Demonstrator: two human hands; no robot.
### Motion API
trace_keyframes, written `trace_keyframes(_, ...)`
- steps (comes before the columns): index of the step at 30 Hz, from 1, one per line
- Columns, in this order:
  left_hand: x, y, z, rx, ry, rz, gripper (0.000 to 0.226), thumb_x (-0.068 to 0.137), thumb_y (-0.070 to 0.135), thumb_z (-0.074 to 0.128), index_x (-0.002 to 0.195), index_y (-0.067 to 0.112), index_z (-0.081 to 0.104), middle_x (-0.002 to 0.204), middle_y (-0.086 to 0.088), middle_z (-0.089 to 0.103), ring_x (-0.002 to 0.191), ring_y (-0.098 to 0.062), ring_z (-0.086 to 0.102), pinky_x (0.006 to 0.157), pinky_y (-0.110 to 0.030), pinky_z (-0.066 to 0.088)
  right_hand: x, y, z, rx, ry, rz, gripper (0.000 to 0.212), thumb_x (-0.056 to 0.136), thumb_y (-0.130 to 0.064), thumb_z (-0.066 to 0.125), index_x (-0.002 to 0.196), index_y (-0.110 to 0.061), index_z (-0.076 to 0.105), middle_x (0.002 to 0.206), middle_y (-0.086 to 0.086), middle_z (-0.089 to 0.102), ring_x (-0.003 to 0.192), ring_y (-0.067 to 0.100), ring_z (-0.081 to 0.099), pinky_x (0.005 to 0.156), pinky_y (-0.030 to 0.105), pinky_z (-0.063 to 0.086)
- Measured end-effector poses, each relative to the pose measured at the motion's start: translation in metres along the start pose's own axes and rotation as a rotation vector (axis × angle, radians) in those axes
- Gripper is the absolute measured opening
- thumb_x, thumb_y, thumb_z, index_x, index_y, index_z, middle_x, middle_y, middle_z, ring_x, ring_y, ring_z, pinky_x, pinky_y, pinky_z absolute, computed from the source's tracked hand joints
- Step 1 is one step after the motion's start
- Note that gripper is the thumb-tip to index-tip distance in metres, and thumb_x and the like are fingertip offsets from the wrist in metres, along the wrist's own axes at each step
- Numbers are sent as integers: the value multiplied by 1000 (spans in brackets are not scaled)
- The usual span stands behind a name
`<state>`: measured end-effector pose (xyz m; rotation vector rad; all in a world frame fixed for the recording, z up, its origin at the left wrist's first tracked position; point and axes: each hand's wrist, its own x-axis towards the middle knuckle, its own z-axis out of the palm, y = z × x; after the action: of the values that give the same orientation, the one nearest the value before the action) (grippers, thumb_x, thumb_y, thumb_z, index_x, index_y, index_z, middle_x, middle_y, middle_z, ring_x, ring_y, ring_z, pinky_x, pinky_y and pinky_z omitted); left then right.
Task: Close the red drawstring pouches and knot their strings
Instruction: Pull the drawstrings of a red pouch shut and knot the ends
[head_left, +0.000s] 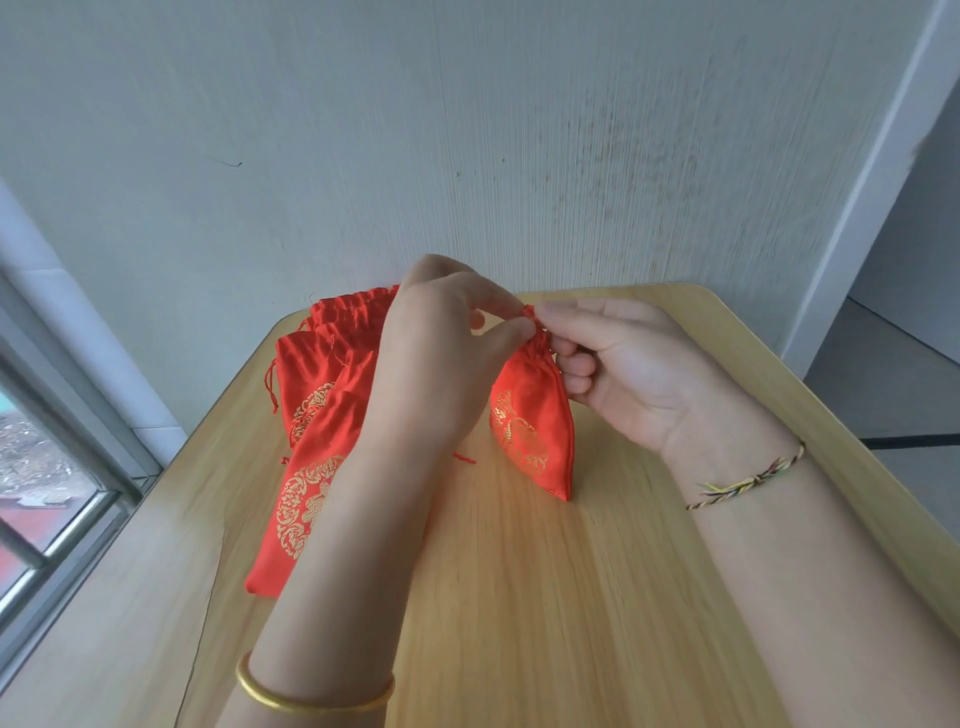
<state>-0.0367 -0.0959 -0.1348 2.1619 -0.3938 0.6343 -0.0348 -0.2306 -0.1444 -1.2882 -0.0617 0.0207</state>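
— Where do we stand with the red satin drawstring pouch with gold flower print (530, 415)?

— We have it upright on the pale wooden table (519, 597), just right of centre, its neck gathered tight. Our left hand (441, 374) pinches the thin red cord (529, 312) at the top between thumb and forefinger; our right hand (623, 364) meets it there, fingertips closed on the same cord, the other fingers curled beside the puckered neck.

— And the others?

— A loose pile of matching red pouches (322, 395) lies flat to the left, partly behind our left forearm, just beside the one in hand. We cannot tell whether any of them is knotted.

— How will it handle?

— We judge it light, soft and slippery — the satin gives no resistance, so the body slumps if we lean on it. The cord is thin and will slide through dry fingers; better that we take it close to the neck, where the gathers bunch up, and keep tension on both ends while the knot seats.

— What could go wrong?

— If we slacken, the neck may reopen before the knot bites.
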Motion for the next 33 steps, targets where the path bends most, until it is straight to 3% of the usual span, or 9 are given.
trace_keyframes(6,1,0,3,86,60,71,4,80,18,68,80,15,70,90,4,52,83,-16,55,76,-31,46,-1,-2,-3,-203,35,-116,16,83,-8,64,68,-13,63,53,-4,44,45,7,31,44,18,28)
trace_keyframes(11,2,-3,0,63,58,25,10,85,12,54,76,16,58,74,8,51,74,-10,48,61,-17,36,0,-4,-13,-380,84,-206,14,81,-7,66,69,-14,63,64,2,49,50,11,35,53,26,31)
trace_keyframes(15,1,-3,3,-268,-132,-187,15,80,10,49,65,9,49,53,10,40,49,-6,34,46,-18,27,4,0,-22,-394,93,-206,16,82,-5,64,69,-13,61,66,4,47,53,10,35,53,22,30)
trace_keyframes(20,-1,-6,11,-659,-218,-455,24,88,6,42,65,13,45,56,2,39,46,-9,32,51,-25,27,10,16,-21,-471,153,-236,20,85,-8,63,67,-17,61,54,-11,50,48,1,42,51,16,34)
trace_keyframes(22,-2,-8,15,-729,-221,-524,26,90,8,43,66,13,48,56,2,43,47,-10,38,52,-24,32,11,21,-20,-466,127,-188,16,89,-13,58,74,-16,62,66,-5,57,53,2,49,58,18,44)
trace_keyframes(24,-2,-10,18,-742,-212,-559,25,92,10,45,68,13,52,59,2,47,50,-10,42,54,-24,36,9,21,-25,-336,39,-45,13,89,-28,58,90,-15,62,91,4,61,65,11,58,73,34,51)
trace_keyframes(26,-2,-12,19,-768,-183,-582,23,92,10,45,70,13,54,60,2,49,52,-10,44,53,-23,38,9,20,-36,-383,-38,78,44,77,-42,64,114,-19,54,108,-1,61,81,14,64,85,39,50)
trace_keyframes(28,-2,-12,20,-799,-175,-588,22,92,10,45,72,12,55,62,1,50,53,-10,45,53,-23,39,9,25,-39,-610,-107,105,57,72,-33,74,122,-20,49,110,-2,64,96,15,64,91,36,47)
trace_keyframes(33,-4,-13,22,-780,-217,-587,15,94,12,47,92,9,61,72,0,58,58,-9,52,54,-20,42,23,39,-41,-826,53,-34,15,77,1,65,91,-4,64,93,14,69,87,31,66,85,49,50)
